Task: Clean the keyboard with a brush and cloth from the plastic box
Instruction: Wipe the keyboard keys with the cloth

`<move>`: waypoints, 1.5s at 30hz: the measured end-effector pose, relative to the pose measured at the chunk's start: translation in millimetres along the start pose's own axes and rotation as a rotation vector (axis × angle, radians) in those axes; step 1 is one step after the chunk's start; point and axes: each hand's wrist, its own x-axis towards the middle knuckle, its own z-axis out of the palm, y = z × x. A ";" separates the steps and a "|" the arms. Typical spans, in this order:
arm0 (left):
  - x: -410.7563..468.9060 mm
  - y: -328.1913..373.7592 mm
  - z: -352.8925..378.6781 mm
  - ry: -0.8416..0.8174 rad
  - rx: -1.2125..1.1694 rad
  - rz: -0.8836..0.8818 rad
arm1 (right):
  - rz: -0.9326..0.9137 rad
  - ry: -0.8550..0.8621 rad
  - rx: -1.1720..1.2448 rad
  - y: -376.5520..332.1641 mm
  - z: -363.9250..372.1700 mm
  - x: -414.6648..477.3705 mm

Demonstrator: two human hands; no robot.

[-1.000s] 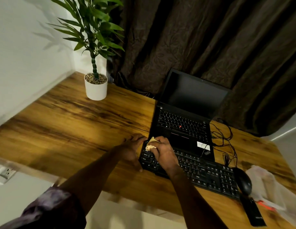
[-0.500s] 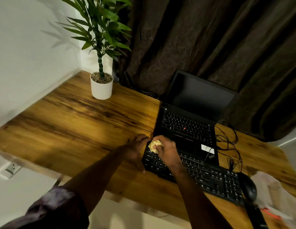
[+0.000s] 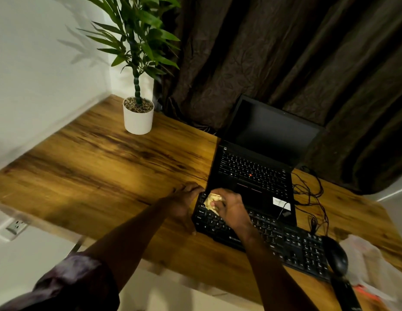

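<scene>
Our right hand [image 3: 231, 207] is curled tight around a crumpled pale yellow cloth [image 3: 209, 202] and presses it onto the top left keys of the long black plastic keyboard [image 3: 285, 242]. Our left hand [image 3: 184, 198] lies at the keyboard's left end with its fingers stretched out flat on the brown wood-grain desk [image 3: 94, 167]. It touches the keyboard's edge and grips nothing.

The keyboard lies slantwise near the desk's front edge. An open black laptop [image 3: 258, 171] with a dark screen stands just behind it, and the laptop's front edge meets the keyboard's back edge. A rounded black mouse [image 3: 335, 258] sits against the keyboard's right end. Thin black cables [image 3: 312, 198] loop behind that end. Beyond the mouse, further right of the keyboard, is something pale and translucent [image 3: 372, 263], too blurred for us to tell what it is. Well away to the keyboard's far left, at the desk's back corner, stands a white round pot [image 3: 138, 120] with a green leafy plant.
</scene>
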 end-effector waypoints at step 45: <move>-3.8 11.5 -7.6 -0.069 0.122 -0.054 | 0.092 0.095 0.128 57.5 -35.9 -30.8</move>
